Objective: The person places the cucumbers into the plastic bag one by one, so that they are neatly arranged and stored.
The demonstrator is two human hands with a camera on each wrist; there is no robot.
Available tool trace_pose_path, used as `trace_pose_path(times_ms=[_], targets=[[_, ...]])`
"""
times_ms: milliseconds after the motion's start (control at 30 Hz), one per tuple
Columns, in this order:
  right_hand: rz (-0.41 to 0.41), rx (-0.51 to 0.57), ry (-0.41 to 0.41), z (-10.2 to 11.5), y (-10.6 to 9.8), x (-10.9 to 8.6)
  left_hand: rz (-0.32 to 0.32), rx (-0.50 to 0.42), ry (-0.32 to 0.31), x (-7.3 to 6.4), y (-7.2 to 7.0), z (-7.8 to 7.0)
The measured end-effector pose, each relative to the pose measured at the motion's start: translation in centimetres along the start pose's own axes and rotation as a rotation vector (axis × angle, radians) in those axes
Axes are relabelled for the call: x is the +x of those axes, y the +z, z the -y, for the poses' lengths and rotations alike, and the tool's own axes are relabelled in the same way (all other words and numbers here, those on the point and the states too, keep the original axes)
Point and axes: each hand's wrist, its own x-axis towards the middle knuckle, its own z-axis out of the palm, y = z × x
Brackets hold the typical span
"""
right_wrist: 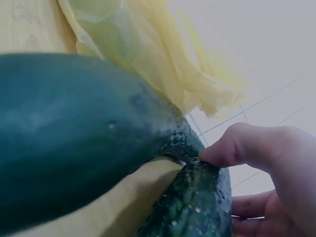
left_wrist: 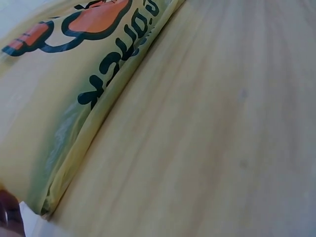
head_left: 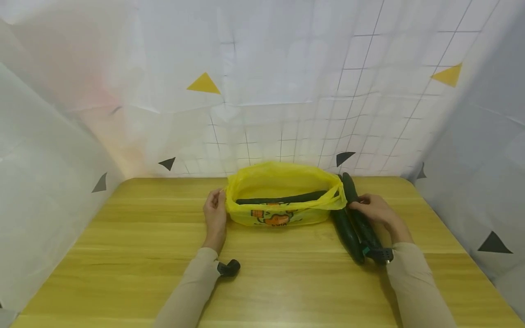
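Pinching the yellow bag at its nine o'clock edge, your left hand seemingly steadies it around the inner cucumber; at three o'clock, your right hand grips the outer cucumber, beside the middle cucumber, probably against rolling.

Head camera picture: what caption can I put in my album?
Left hand holds the yellow bag; right hand grips the outer cucumber beside it.

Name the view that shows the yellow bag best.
The head view, where the yellow bag shows both open mouth and printed front. The left wrist view has part of that front; the right wrist view, only a crumpled portion.
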Motion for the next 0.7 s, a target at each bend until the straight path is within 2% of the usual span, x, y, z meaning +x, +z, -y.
trace_pose_path(times_ms=[267, 533, 700], targets=[[-0.004, 0.067, 0.011, 0.5, -0.5, -0.6, -0.015, -0.026, 0.018, 0.1, 0.7, 0.2], [-0.033, 0.084, -0.017, 0.7, -0.7, -0.7, -0.023, -0.011, 0.034, 0.3, 0.9, 0.3], [-0.058, 0.074, -0.036, 1.1, -0.9, -1.1, -0.032, 0.002, 0.022, 0.3, 1.1, 0.4]])
